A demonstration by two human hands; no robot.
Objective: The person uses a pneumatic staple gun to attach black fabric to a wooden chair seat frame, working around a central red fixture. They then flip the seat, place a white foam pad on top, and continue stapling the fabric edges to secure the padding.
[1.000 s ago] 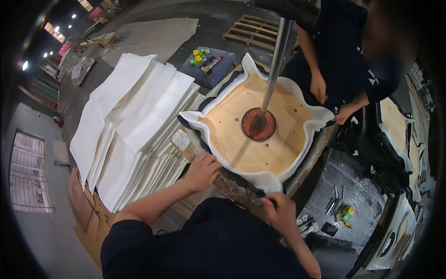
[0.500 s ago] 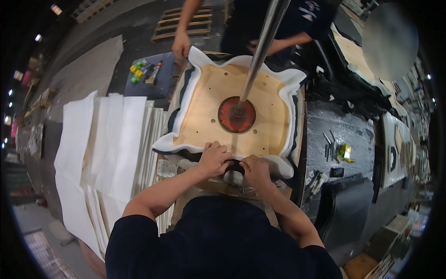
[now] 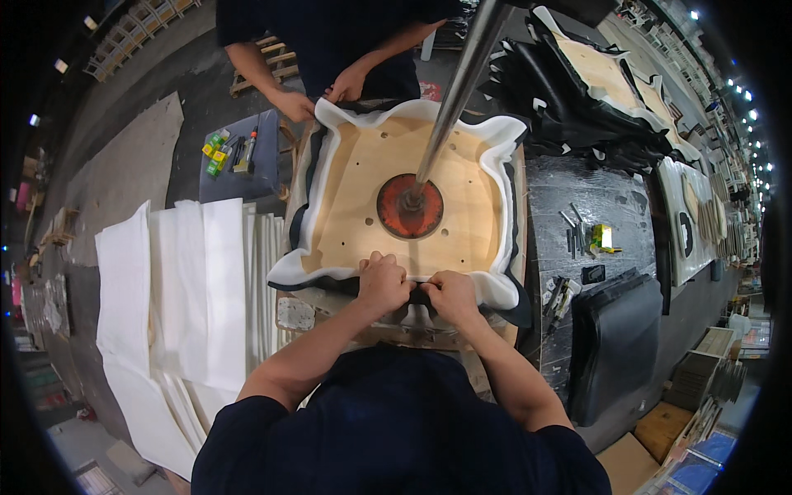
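A square plywood seat board [image 3: 346, 198] with drilled holes lies in front of me, under a round red press plate [image 3: 388, 210] on a metal shaft [image 3: 450, 107]. White padding [image 3: 496, 186] curls up around the board, with black cover material [image 3: 516, 316] below it. At the near edge my left hand [image 3: 383, 285] is closed on the black cover and padding, its fingers curled over the rim. Beside it my right hand [image 3: 451, 295] pinches the same edge, thumb inward. A co-worker's two hands [image 3: 320, 95] hold the far left corner of the padding.
White foam sheets [image 3: 177, 289] are stacked at my left. Beyond them, a grey stool [image 3: 256, 161] carries small yellow-green boxes and tools. On the right, a wrapped table [image 3: 590, 190] holds staple-like strips, a box and black folded sheets [image 3: 615, 338]. More black covers [image 3: 569, 107] lie at the far right.
The co-worker has shifted left and now has both hands at the far left corner. My hands stay on the near edge, with the black cover drawn up closer to the board.
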